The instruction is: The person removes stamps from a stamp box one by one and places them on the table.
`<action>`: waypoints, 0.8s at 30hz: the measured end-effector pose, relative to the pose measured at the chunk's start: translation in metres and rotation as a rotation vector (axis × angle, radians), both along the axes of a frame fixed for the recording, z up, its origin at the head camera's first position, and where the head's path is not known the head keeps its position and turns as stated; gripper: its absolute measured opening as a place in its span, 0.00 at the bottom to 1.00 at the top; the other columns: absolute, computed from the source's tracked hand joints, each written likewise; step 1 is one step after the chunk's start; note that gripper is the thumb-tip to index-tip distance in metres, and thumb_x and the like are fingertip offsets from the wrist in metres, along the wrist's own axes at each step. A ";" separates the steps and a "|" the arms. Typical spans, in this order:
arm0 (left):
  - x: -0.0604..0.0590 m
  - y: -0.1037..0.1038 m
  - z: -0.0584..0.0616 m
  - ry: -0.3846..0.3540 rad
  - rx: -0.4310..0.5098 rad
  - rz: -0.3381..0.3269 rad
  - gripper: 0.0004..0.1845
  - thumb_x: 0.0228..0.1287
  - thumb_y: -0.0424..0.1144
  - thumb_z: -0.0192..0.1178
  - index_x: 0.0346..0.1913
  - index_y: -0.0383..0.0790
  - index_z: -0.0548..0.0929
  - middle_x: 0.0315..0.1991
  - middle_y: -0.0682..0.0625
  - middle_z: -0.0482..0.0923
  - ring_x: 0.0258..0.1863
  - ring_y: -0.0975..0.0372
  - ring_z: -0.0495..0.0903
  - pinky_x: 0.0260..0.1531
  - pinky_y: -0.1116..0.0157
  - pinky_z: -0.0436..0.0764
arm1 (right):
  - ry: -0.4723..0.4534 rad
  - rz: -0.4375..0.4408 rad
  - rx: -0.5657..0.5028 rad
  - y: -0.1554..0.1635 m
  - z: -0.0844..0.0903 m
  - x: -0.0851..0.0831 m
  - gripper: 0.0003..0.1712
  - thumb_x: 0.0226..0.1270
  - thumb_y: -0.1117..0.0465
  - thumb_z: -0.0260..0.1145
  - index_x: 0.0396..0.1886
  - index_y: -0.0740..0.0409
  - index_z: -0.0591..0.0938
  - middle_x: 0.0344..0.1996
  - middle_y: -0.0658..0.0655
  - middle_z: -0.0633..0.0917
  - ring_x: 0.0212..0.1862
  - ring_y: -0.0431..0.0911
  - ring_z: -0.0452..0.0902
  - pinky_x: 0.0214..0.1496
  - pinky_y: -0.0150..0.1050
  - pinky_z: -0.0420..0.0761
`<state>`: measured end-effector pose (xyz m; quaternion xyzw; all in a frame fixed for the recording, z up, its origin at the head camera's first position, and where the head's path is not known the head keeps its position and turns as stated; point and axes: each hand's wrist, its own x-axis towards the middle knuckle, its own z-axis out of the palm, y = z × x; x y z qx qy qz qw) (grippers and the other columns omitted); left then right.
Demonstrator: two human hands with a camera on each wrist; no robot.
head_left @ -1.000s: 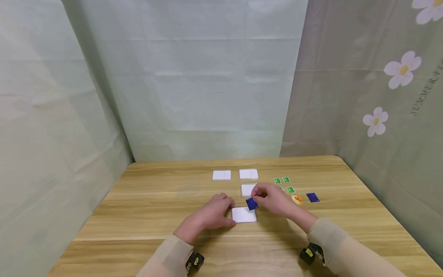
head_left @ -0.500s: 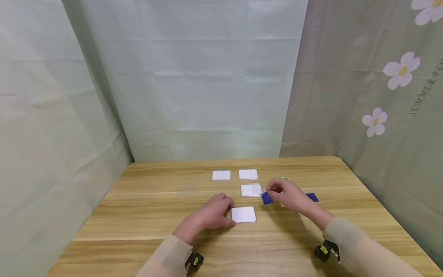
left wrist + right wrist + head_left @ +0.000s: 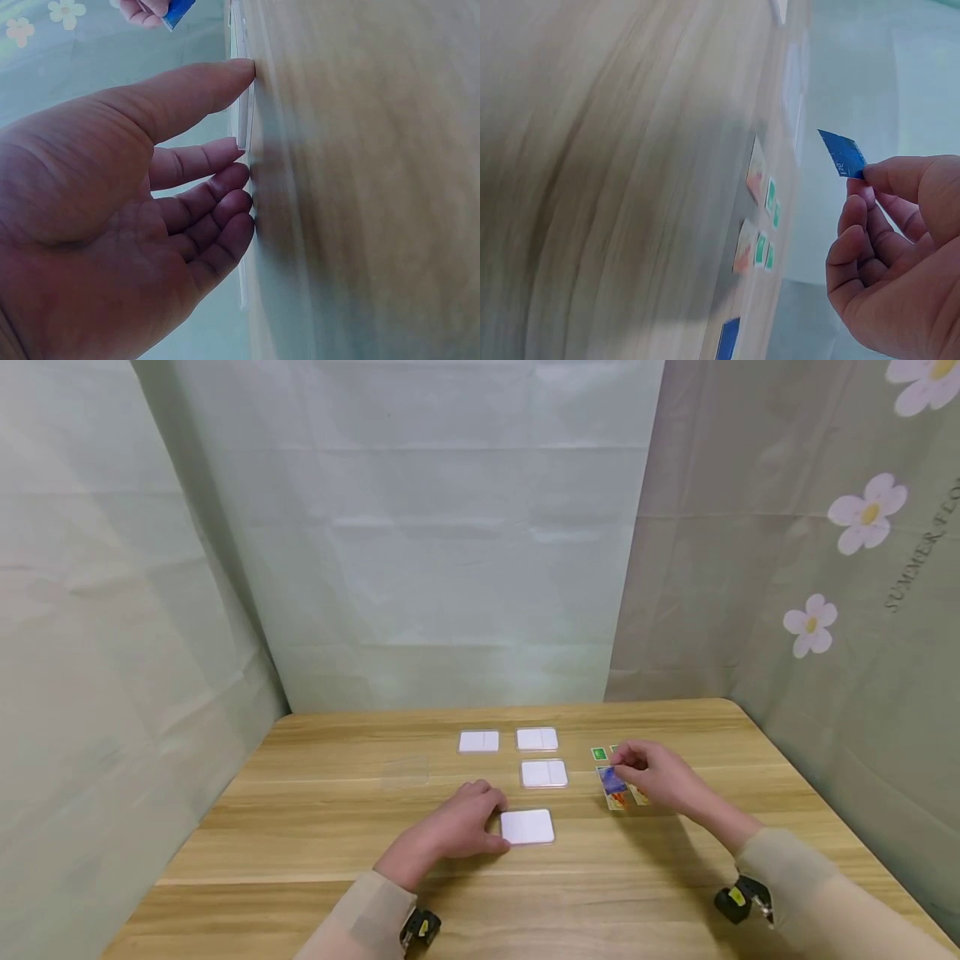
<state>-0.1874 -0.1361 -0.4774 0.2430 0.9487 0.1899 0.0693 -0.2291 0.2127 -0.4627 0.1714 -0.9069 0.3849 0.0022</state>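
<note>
My left hand rests on the table, with thumb and index fingertips at two corners of a white rectangular card in a clear case. In the left wrist view that case shows edge-on between thumb and index finger. Further right, my right hand pinches a small blue stamp by one corner, thumb against index finger. It hangs above the table and overlaps one of two orange stamps in the head view. Several green stamps lie behind them, partly covered by the hand.
Three more white cards in clear cases lie toward the back. A thin clear sheet is at the left. Another blue stamp lies on the wooden table beneath my right arm. Fabric curtains stand behind and beside the table.
My right hand has carried the blue stamp rightward, from over the near white card to above the orange and green stamps. My left hand keeps its place.
</note>
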 end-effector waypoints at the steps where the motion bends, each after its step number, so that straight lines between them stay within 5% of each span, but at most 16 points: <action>1: 0.000 0.000 0.000 0.004 -0.003 -0.002 0.25 0.64 0.47 0.83 0.57 0.40 0.85 0.53 0.51 0.78 0.52 0.57 0.74 0.60 0.56 0.81 | 0.000 -0.006 0.002 0.003 0.000 0.000 0.02 0.80 0.65 0.70 0.47 0.59 0.86 0.41 0.53 0.87 0.43 0.47 0.80 0.45 0.42 0.81; 24: 0.001 0.000 0.002 0.009 -0.002 -0.014 0.25 0.63 0.46 0.83 0.56 0.39 0.85 0.52 0.50 0.78 0.52 0.57 0.74 0.59 0.56 0.80 | 0.027 -0.091 0.050 0.059 -0.001 -0.008 0.07 0.83 0.62 0.68 0.50 0.63 0.86 0.46 0.58 0.89 0.50 0.53 0.84 0.51 0.49 0.83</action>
